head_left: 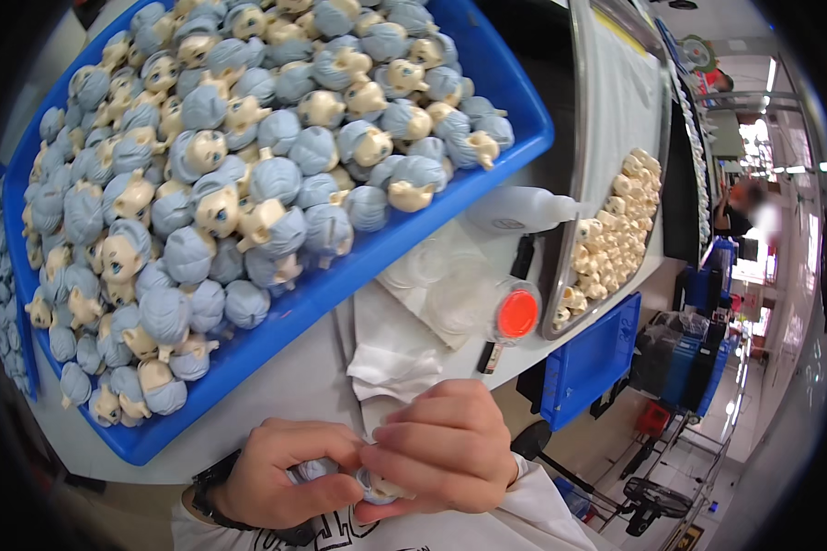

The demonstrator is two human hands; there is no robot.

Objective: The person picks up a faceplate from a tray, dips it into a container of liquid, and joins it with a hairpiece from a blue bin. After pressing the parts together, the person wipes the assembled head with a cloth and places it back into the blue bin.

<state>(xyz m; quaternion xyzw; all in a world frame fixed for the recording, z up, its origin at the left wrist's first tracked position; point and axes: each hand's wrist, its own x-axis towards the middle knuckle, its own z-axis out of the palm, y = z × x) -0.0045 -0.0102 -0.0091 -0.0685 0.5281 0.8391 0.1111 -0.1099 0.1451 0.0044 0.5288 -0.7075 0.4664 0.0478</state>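
Note:
Close to my body, both hands are closed together over small doll parts. My left hand [289,473] curls its fingers around a rounded grey-blue piece [314,468], mostly covered. Against it, my right hand [450,445] pinches a small doll head [383,487] with a cream face and grey-blue hair; its fingers hide much of it. Whether the two pieces are joined, I cannot tell. Beyond my hands, a large blue bin [368,262] is heaped with similar doll heads [216,207]. A crumpled white cloth [390,372] lies just past my fingertips.
A white plastic bottle [515,209] lies beside the bin, near a jar with a red-orange lid [517,314] and a dark marker [492,356]. Right of these, a metal tray [574,119] carries cream parts [616,234]. Lower right are a blue crate [593,363] and a fan [657,496].

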